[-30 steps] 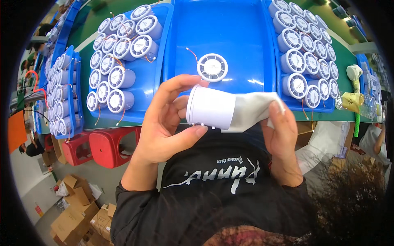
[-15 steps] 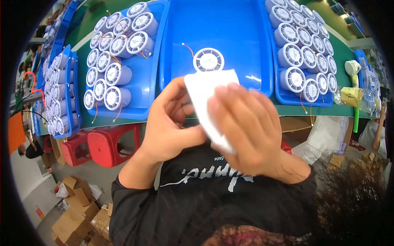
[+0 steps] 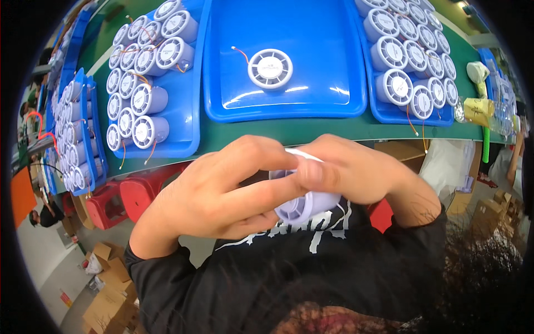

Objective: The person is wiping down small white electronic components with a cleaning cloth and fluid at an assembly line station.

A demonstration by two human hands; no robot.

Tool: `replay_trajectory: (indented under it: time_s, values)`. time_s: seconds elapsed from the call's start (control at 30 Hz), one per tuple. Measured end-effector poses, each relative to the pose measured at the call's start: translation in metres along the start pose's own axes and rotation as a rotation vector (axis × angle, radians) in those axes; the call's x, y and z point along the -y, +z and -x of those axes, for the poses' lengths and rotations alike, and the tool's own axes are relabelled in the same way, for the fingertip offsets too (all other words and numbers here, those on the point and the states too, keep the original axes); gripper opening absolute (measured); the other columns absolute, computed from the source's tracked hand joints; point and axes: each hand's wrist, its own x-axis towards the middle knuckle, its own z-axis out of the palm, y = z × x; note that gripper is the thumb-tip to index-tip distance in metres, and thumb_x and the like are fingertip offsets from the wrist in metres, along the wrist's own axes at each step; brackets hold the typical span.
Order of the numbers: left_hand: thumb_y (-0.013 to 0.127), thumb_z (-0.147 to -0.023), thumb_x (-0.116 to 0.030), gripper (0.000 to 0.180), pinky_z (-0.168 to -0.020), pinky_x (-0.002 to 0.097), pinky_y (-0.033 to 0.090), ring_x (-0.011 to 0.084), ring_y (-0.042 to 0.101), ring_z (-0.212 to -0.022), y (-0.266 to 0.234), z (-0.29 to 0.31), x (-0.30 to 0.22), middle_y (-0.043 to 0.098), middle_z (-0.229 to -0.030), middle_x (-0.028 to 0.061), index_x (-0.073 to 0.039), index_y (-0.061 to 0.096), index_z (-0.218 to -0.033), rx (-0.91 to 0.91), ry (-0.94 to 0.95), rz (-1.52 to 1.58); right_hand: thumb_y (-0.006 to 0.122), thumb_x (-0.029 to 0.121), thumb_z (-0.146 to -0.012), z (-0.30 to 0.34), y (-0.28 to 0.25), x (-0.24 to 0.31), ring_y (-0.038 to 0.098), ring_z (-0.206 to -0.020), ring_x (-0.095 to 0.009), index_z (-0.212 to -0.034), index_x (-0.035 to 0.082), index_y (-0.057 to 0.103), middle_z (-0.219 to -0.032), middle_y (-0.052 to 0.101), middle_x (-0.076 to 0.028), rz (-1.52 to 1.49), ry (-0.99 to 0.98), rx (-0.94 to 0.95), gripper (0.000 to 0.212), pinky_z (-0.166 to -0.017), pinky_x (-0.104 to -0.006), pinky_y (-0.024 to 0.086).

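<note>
While left hand (image 3: 222, 195) and right hand (image 3: 347, 172) clasp one cylinder (image 3: 295, 210), the middle tray (image 3: 322, 44) holds a second cylinder (image 3: 270, 68).

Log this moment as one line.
Left hand: holding spoke-ended white plastic cylinder | right hand: against same cylinder, fingers partly hidden | central rectangular blue plastic tray: one round spoke-faced white plastic piece

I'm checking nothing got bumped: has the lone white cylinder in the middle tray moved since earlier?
No: the lone white cylinder keeps its place against the middle tray; the whole view has shifted.
</note>
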Motion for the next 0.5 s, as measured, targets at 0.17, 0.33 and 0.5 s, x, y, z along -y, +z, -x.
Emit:
replay_trajectory:
  time_s: [0.17, 0.33, 0.5]
  values:
    - [0.074, -0.066, 0.003, 0.048, -0.076, 0.0336, 0.054, 0.0278, 0.063, -0.091, 0.011, 0.001, -0.002, 0.060, -0.108, 0.0153, -0.001, 0.066, -0.113, -0.212, -0.022, 0.264, 0.026, 0.070, -0.095, 0.005, 0.006, -0.027, 0.061, -0.090, -0.013, -0.124, 0.001, 0.056, -0.119, 0.060, -0.008, -0.610, 0.117, 0.100, 0.081, -0.075, -0.0253, 0.049]
    - [0.079, -0.063, 0.004, 0.066, -0.091, 0.0354, 0.052, 0.0278, 0.060, -0.111, 0.017, 0.012, 0.027, 0.057, -0.117, 0.0187, 0.005, 0.052, -0.124, -0.488, -0.064, 0.352, 0.034, 0.047, -0.100, 0.036, 0.014, -0.041, 0.048, -0.039, -0.018, -0.096, -0.008, 0.062, -0.063, 0.060, -0.013, -0.713, -0.278, -0.151, 0.062, -0.038, -0.0317, 0.039]
    - [0.076, -0.067, 0.007, 0.069, -0.097, 0.0352, 0.051, 0.0266, 0.057, -0.116, 0.035, 0.008, 0.032, 0.052, -0.121, 0.0171, 0.008, 0.046, -0.129, -0.548, -0.164, 0.462, 0.041, 0.044, -0.102, 0.022, 0.006, -0.019, 0.063, -0.078, -0.019, -0.112, -0.005, 0.055, -0.089, 0.066, -0.013, 0.198, -0.514, -1.104, 0.052, -0.075, -0.0289, 0.048]
